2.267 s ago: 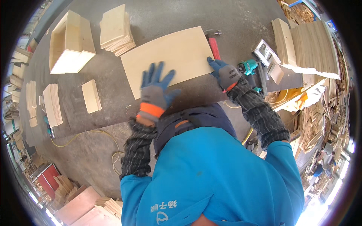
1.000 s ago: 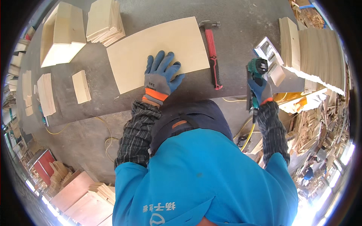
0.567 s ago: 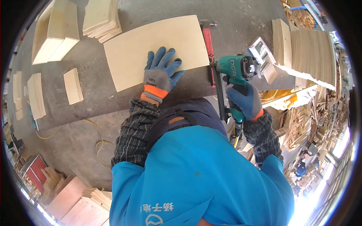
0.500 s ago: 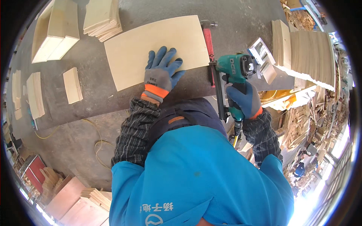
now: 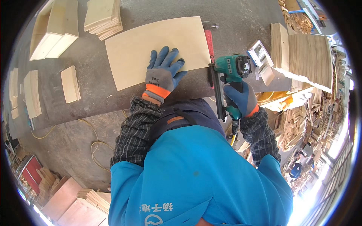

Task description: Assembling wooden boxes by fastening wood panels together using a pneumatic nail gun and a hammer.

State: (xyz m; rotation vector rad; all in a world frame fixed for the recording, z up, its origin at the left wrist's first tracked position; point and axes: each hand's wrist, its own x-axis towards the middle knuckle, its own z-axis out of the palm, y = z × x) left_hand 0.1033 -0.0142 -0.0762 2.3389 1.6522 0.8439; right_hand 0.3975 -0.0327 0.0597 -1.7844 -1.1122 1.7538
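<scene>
My left hand (image 5: 163,73), in a blue and grey glove with an orange cuff, lies flat with fingers spread on a pale thin wooden panel (image 5: 132,49). The panel rests on the dark worktable near its front edge. My right hand (image 5: 244,98), gloved alike, is wrapped round the handle of a green and black nail gun (image 5: 229,66). A yellow air hose (image 5: 233,140) runs from the handle's lower end. The gun's nose is beside the panel's right corner. Partly behind the gun lies a hammer (image 5: 209,42) with a red handle.
An open wooden box frame (image 5: 56,30) and stacked boards (image 5: 102,17) stand at the back left. Smaller wood strips (image 5: 70,84) lie on the left. Packed board stacks (image 5: 310,56) and a small white-and-blue box (image 5: 258,52) are at right. A hose (image 5: 97,147) loops across the floor.
The nail gun has shifted slightly left with my right hand. My left hand stays flat on the panel.
</scene>
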